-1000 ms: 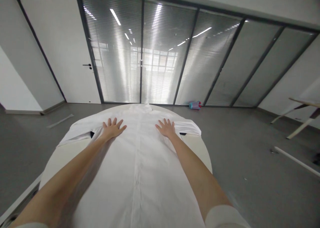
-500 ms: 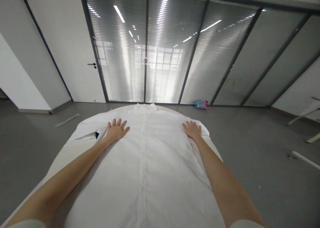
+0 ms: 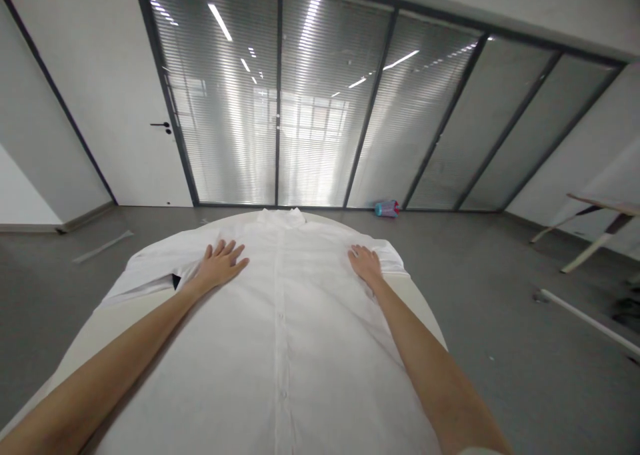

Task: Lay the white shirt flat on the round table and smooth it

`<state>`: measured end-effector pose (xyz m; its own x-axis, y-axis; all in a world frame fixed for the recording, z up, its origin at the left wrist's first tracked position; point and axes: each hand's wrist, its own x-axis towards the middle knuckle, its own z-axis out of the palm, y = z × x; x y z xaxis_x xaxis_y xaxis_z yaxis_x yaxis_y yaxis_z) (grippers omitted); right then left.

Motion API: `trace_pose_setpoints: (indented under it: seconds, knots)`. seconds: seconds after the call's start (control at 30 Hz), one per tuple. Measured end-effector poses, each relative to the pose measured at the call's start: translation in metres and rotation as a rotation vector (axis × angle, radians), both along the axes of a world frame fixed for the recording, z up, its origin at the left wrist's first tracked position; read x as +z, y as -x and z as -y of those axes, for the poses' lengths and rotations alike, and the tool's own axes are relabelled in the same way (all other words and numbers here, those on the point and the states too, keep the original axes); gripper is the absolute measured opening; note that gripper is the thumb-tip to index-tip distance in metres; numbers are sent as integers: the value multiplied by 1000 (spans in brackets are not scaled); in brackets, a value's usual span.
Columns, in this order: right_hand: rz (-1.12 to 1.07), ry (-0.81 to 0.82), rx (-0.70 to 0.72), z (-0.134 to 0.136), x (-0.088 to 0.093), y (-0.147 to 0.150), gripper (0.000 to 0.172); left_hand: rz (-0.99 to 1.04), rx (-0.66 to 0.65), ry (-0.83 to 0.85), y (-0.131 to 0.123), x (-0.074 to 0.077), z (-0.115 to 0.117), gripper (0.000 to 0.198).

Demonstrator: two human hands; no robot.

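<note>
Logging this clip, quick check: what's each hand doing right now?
Left hand: open, flat on the white button-front shirt, gripping nothing.
Right hand: open, flat on the shirt, gripping nothing.

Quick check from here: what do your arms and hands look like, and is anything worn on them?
The left hand and right hand are bare, with no gloves, rings, watch or cables showing. A sliver of white fabric sleeve shows at the bottom edge past the bare right forearm.

Since a second ago, the right hand [image 3: 365, 266] has slid outward across the shirt [image 3: 320, 375], farther from the placket [image 3: 280, 375].
</note>
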<state>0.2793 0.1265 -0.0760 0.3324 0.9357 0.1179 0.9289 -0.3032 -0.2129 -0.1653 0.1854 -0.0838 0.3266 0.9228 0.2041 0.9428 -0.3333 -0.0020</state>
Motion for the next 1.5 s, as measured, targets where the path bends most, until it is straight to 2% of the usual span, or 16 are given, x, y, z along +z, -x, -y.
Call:
trace_pose_setpoints:
  seconds: [0.2,0.33,0.43,0.53,0.63,0.7,0.77,0.83,0.93,1.03,1.1,1.17,1.23,1.3,1.4,1.5]
  knots:
    - [43,-28,-50,1,3,-6,56,-1,-16,-30,-1,-2,1,63]
    - [51,66,-107,6,5,-23,59,8,-18,-32,2,-2,0,62]
    - [52,97,-152,6,12,-22,61,12,-20,-18,0,3,4,61]
    - [66,61,-117,-2,24,5,63,40,-22,-4,-18,11,11,61]
    - [111,26,104,-15,29,49,65,92,-72,-19,-44,16,14,64]
    - [123,69,229,-22,25,71,67,92,-87,-36,-52,14,11,66]
    - [125,155,288,-24,18,78,68,70,-66,0,-47,9,6,69]
    - [114,222,257,-23,13,66,69,53,-62,68,-33,2,1,71]
    - [67,233,62,-22,15,31,70,53,-104,93,-13,-2,-6,73]
    - [35,181,-88,-31,24,15,75,85,-152,21,-13,6,-20,63]
    - [35,127,-26,-44,29,27,75,112,-168,-60,-19,13,-34,55]
    - [40,102,114,-59,30,54,72,116,-133,-130,-23,17,-50,55]
    - [43,136,224,-72,24,83,70,96,-66,-153,-18,13,-63,59]
    - [48,198,265,-80,15,104,68,79,-13,-120,-7,5,-72,65]
    - [50,249,277,-83,4,116,68,57,6,-22,9,-6,-79,69]
    - [48,217,281,-77,1,114,68,40,7,29,15,-7,-82,71]
